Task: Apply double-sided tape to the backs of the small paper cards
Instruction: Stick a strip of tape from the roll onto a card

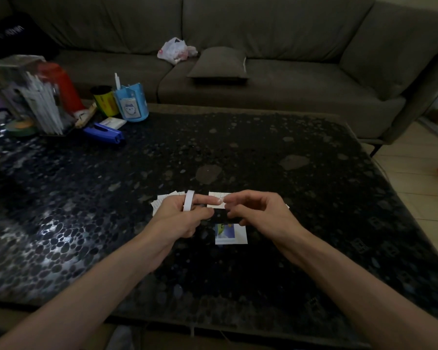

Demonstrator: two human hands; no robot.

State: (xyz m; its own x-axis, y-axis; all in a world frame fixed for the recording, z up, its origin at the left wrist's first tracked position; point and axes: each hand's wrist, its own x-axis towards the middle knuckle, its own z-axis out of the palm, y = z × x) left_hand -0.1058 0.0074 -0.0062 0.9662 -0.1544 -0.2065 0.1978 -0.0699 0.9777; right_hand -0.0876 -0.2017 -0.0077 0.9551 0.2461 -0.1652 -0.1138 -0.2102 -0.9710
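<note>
Nearest: a picture card (234,234) lies face up on the dark pebbled surface (314,198), just below the gap between the two hands & partly shaded by them.

The left hand (180,218) wears the tape roll (188,202) like a ring on its index finger. The roll is thin, white & stands on edge. The index finger points right thru it; the other fingers & thumb curl under, so that grip is closed round the roll.

The right hand (261,210) meets it from the right. Its grip is together, thumb & forefinger pinching the free tape strip (221,200), a short pale, crinkly bit at the tip of the left index finger.

Roll & strip sit over a white card (220,194), plain side up, just beyond the fingertips. Can't tell whether the strip touches the card yet.

Behind the left hand's knuckles is a loose card pile (161,200), white w/ faint lines, corners fanned.

Far left of the surface, well apart from the work:
- blue stapler (105,132) w/ a small white box (113,122) just beyond it
- blue cup (132,102) w/ a white stick in it, yellow can (105,101) just beside
- red bottle (61,84) & a clear holder (36,97) full of white sticks
- green tape ring (20,127) lying flat

Beyond: grey sofa (263,34) w/ a cushion (219,63) & a crumpled plastic bag (175,49) on the seat.
</note>
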